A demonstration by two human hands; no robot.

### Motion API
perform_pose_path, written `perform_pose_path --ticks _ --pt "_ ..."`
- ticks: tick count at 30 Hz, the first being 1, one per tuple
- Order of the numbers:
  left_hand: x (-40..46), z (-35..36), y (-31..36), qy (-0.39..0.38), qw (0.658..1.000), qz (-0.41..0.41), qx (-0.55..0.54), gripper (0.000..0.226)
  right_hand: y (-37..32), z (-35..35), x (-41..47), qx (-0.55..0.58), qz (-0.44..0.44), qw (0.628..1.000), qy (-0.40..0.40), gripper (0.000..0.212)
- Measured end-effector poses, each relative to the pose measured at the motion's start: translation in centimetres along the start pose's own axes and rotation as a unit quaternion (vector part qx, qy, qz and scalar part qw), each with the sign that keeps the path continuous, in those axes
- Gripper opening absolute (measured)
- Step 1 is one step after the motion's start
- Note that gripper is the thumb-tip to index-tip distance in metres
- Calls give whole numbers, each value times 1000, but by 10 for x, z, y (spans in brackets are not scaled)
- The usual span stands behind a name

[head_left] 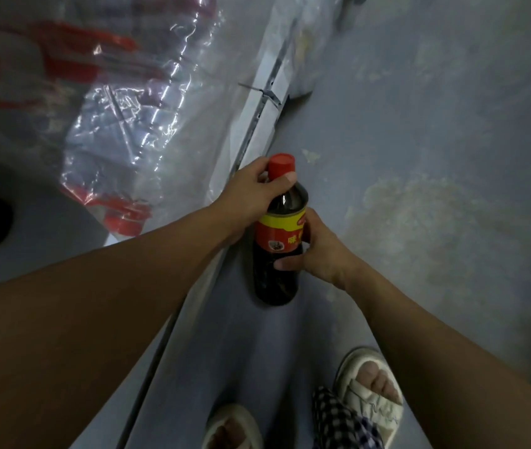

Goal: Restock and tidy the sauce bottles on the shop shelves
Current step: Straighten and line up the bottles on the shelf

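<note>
**One sauce bottle in both hands, shelf placement pending**

Carrying step, by the look of it; a single dark sauce bottle [278, 234] held just right of frame centre, over the grey floor [435, 157] and not yet on any shelf. Left hand [251, 197] wrapped round the neck just under the red cap [281, 164], thumb across the front, fingers curled behind; right hand [317, 244] gripping the body at the label's right side, thumb lying across the dark lower part, fingers round the far side and out of sight. Bottle upright or nearly so, cap toward 12 o'clock, base toward 6 o'clock; cannot tell whether the base touches the floor or hangs just above it.

At 10 o'clock, a shrink-wrapped pack [134, 102] in clear film with red-capped bottles blurred inside, lying on a pale low shelf [257, 102]; shelf edge running from 12 o'clock down toward 7 o'clock, just beside the bottle's left side. At 6 o'clock, two feet in pale slippers [374, 393].

Next move, as a judgement: lift toward a free shelf spot, set down upright, label facing out; both grips firm enough for that; one hand free afterwards for the wrapped pack.
</note>
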State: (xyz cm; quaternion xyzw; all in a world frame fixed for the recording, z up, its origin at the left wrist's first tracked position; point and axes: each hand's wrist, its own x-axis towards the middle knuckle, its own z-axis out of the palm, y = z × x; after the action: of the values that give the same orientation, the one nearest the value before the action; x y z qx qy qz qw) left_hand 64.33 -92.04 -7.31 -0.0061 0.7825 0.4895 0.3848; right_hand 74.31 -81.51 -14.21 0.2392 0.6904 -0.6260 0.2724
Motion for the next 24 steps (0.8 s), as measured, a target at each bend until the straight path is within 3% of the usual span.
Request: perform_pose_path --ticks 4,8,12,16,24 --pt "10 1 -2 -29 998 -18 -45 21 15 21 15 59 -17 997 37 102" --pt "9 -3 -1 -38 998 -28 -49 26 19 28 14 85 -12 994 64 93" --pt "-2 -1 21 -30 996 -33 -73 28 6 25 -2 77 -7 991 111 100" --pt "-19 5 72 -22 994 -32 -106 22 -30 1 -36 51 -9 984 169 81" --pt "-80 23 203 9 995 2 -102 48 -131 -85 -135 41 -11 956 292 69"
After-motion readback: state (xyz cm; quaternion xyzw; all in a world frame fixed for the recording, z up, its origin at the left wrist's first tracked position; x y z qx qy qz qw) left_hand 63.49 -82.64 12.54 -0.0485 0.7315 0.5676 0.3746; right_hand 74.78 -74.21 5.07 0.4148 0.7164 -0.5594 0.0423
